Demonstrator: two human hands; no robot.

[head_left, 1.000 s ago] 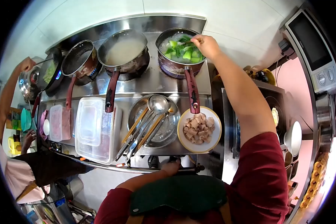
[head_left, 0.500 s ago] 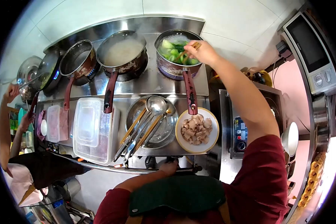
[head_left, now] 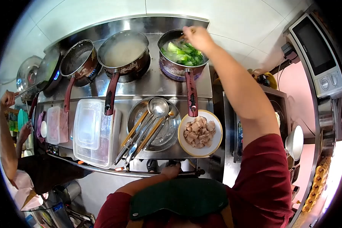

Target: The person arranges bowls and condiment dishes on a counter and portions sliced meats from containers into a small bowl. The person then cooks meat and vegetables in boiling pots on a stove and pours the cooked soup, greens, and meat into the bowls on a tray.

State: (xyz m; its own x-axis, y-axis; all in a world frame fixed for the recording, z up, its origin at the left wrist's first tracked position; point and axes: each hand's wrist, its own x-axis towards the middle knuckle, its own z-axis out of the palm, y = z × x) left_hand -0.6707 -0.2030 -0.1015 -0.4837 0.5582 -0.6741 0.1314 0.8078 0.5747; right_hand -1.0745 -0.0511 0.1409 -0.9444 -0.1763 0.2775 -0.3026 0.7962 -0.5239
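Over the far rim of the right-hand saucepan (head_left: 191, 87), my right hand (head_left: 198, 37) pinches a pair of wooden chopsticks (head_left: 182, 37), mostly hidden by the fingers. Chopped green leafy vegetables (head_left: 184, 53) sit in steaming liquid in that pan. Down at the stove's front edge, my left hand (head_left: 171, 170) rests by the metal rail (head_left: 140, 174); its fingers are hidden. Close to the pan handle stands a yellow-rimmed bowl (head_left: 219, 131) of pale sliced meat (head_left: 200, 132).
A steaming pan (head_left: 125, 51) of cloudy liquid and a darker pan (head_left: 78, 57) stand leftward. Ladles (head_left: 159, 107) and chopsticks lie across a steel bowl (head_left: 174, 133), beside a lidded plastic container (head_left: 89, 131). At far left, a co-worker's hand (head_left: 7, 98) grips a utensil over another pan.
My right hand has moved up and slightly left with the chopsticks, toward the pan's far rim. The greens have shifted right in the pan. My left hand stays at the front edge.
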